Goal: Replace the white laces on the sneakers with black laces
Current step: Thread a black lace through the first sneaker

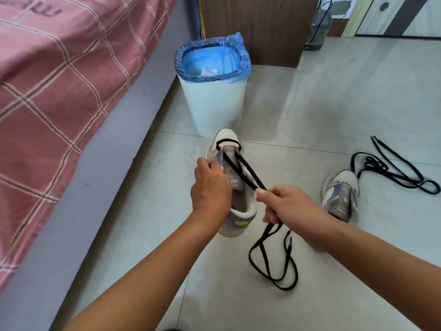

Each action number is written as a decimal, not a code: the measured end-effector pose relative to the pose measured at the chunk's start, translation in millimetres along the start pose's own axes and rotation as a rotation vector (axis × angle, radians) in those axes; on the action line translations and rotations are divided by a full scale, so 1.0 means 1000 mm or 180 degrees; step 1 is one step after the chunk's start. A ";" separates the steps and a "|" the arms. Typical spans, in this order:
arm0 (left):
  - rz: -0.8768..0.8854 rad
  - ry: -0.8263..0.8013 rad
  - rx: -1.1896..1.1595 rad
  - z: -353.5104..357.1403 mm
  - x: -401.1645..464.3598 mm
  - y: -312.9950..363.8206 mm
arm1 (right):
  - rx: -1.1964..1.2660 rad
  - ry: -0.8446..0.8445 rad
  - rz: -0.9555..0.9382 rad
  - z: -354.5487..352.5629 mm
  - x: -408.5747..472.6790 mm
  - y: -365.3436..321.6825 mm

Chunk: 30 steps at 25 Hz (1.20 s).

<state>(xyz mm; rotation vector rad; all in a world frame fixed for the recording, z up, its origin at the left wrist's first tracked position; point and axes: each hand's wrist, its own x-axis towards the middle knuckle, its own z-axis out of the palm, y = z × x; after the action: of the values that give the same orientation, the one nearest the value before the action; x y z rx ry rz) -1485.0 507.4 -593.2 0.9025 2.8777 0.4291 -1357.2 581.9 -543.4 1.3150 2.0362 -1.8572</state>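
Lacing first sneaker (235,185): left hand (210,187) gripping its near-left eyelet edge, right hand (284,206) clamped on both black lace (250,175) strands, likely evening ends before crossing.

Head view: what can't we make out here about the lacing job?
- Held sneaker: eyelets under the left hand are hidden.
- Black lace: how its two strands sit inside the right hand is hidden by fingers.
- Tongue label: print too small.
- Second sneaker: lacing too small to tell.
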 end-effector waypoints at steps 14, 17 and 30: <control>-0.0218 -0.0913 0.0296 0.059 0.000 -0.010 | 0.0816 -0.0720 0.0661 0.075 -0.096 0.027; -0.0256 -0.1118 0.0193 0.069 -0.005 -0.012 | 0.0953 -0.0777 0.0819 0.079 -0.093 0.031; -0.0064 -0.1428 -0.0818 0.095 -0.042 -0.016 | 0.2275 -0.1193 0.0040 0.008 -0.058 -0.025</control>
<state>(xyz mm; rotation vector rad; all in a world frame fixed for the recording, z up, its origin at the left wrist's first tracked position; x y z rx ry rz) -1442.5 493.6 -688.6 0.8037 2.3604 0.5054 -1340.2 548.0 -492.9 0.9460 1.2148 -2.7014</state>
